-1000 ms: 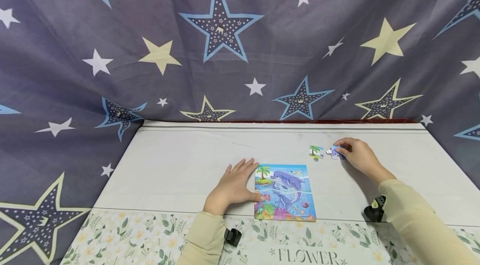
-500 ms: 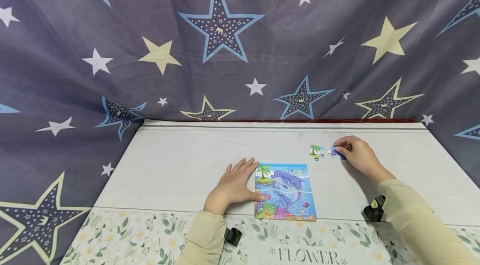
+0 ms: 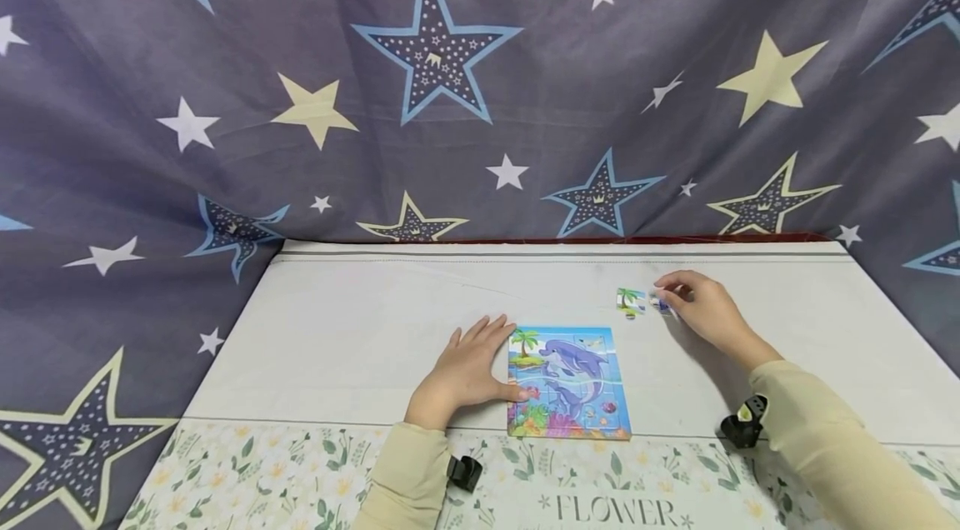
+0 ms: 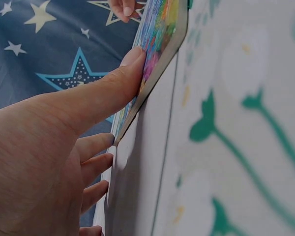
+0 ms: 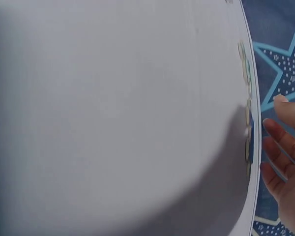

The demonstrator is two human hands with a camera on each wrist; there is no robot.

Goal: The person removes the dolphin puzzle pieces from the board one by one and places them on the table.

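Observation:
A square dolphin puzzle board (image 3: pixel 570 384) lies flat on the table, its picture assembled. My left hand (image 3: pixel 465 376) rests along its left side. In the left wrist view the thumb lies on the board's face, while the other fingers stretch out beside the edge. Behind and to the right, a loose palm-tree puzzle piece (image 3: pixel 630 301) lies on the white surface. Close to its right is a purple and blue puzzle piece (image 3: pixel 661 304), partly covered by the fingertips of my right hand (image 3: pixel 708 309). The right wrist view shows those fingers loosely bent, with none gripping the piece (image 5: pixel 250 142).
The table has a white cover (image 3: pixel 360 330) with a floral front band (image 3: pixel 285 472) printed with the word FLOWER. A dark star-patterned curtain (image 3: pixel 480 163) hangs at the table's back and sides. Black wrist mounts (image 3: pixel 465 473) sit on both sleeves.
My right hand has moved slightly left, and the purple and blue piece has shifted left with it, closer to the palm-tree piece. My left hand has stayed on the board.

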